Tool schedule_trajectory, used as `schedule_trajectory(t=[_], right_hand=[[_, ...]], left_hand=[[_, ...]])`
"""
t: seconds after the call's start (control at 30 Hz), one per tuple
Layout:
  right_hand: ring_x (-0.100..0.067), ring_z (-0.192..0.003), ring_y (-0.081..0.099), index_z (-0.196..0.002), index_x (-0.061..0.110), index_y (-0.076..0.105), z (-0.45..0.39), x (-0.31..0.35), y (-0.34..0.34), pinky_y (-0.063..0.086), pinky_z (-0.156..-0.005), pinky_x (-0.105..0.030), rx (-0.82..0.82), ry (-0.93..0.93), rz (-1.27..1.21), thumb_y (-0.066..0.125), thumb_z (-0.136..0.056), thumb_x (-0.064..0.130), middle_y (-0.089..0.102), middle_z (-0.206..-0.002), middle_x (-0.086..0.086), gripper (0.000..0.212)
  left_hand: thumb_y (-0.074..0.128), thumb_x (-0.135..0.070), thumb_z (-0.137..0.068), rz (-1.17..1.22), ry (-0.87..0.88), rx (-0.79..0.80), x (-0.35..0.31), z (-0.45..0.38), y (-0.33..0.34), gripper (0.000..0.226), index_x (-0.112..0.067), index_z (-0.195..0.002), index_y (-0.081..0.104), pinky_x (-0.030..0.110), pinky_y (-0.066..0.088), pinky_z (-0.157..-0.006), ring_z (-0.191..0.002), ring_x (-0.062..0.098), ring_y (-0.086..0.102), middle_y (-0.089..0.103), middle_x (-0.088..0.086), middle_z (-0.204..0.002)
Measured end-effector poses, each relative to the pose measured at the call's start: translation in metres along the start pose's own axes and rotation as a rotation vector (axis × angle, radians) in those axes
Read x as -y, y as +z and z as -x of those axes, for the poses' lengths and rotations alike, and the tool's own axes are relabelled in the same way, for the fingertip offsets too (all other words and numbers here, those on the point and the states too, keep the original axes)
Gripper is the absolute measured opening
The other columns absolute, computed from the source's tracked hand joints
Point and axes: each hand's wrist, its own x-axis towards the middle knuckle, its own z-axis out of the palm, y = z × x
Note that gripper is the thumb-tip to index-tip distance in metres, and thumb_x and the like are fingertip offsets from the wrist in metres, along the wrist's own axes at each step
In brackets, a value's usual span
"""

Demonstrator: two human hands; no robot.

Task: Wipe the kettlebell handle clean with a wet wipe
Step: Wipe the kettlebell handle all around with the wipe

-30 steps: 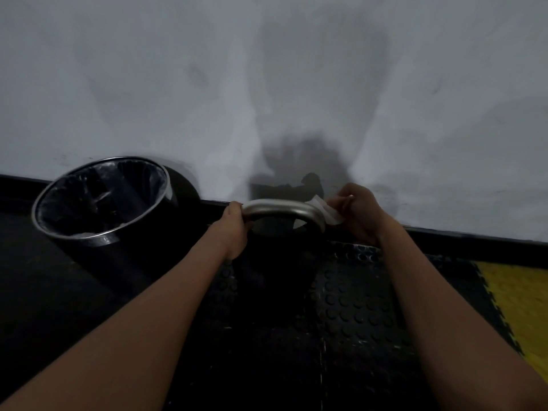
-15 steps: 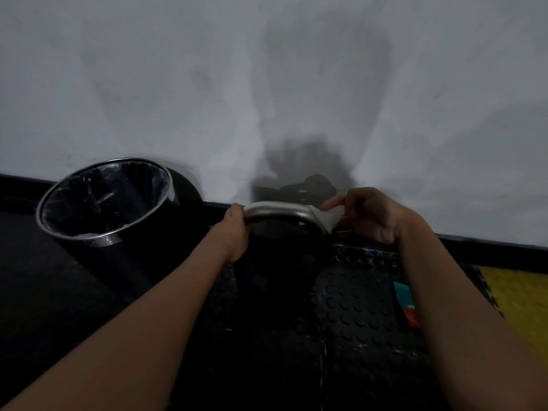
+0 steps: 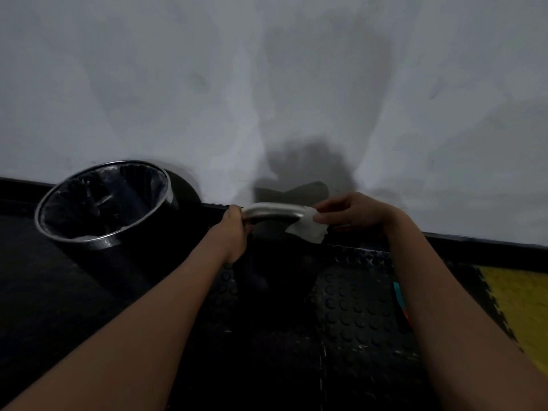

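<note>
A black kettlebell [image 3: 275, 262] stands on the studded floor mat against the wall, its body hard to make out in the dark. Its silver handle [image 3: 272, 210] arches across the top. My left hand [image 3: 235, 226] grips the handle's left end. My right hand [image 3: 353, 213] pinches a white wet wipe [image 3: 308, 228], which drapes over the handle's right bend and hangs below it.
A black bin [image 3: 103, 203] with a chrome rim and plastic liner leans at the left by the wall. A grey wall [image 3: 267, 84] rises right behind the kettlebell. A yellow mat tile [image 3: 516, 304] lies at the right, with a small teal and red object [image 3: 401, 298] beside my right forearm.
My right hand has shifted right and lower along the handle's right bend, and the wipe now hangs unfolded below it. My left hand keeps its grip.
</note>
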Motion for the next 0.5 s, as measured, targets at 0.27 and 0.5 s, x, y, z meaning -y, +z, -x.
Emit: schedule_trajectory(t=[0.27, 0.5], right_hand=[[0.009, -0.063, 0.056, -0.085, 0.024, 0.075, -0.007, -0.002, -0.002, 0.042, -0.067, -0.011, -0.208, -0.142, 0.243, 0.075, -0.08, 0.031, 0.068, -0.073, 0.016, 0.008], [-0.008, -0.07, 0.062, -0.074, 0.03, 0.071, -0.014, -0.002, -0.008, 0.051, -0.073, -0.027, -0.537, -0.264, 0.193, 0.08, -0.073, 0.025, 0.071, -0.075, 0.002, 0.011]], left_hand=[[0.046, -0.032, -0.099, 0.002, 0.006, -0.004, -0.001, 0.001, 0.0, 0.04, -0.01, -0.129, 0.031, 0.046, 0.045, -0.095, -0.113, 0.043, 0.055, 0.04, 0.021, -0.142], [0.045, -0.032, -0.099, 0.01, -0.004, 0.0, -0.002, 0.002, -0.001, 0.039, -0.012, -0.129, 0.032, 0.047, 0.044, -0.095, -0.112, 0.043, 0.055, 0.043, 0.02, -0.14]])
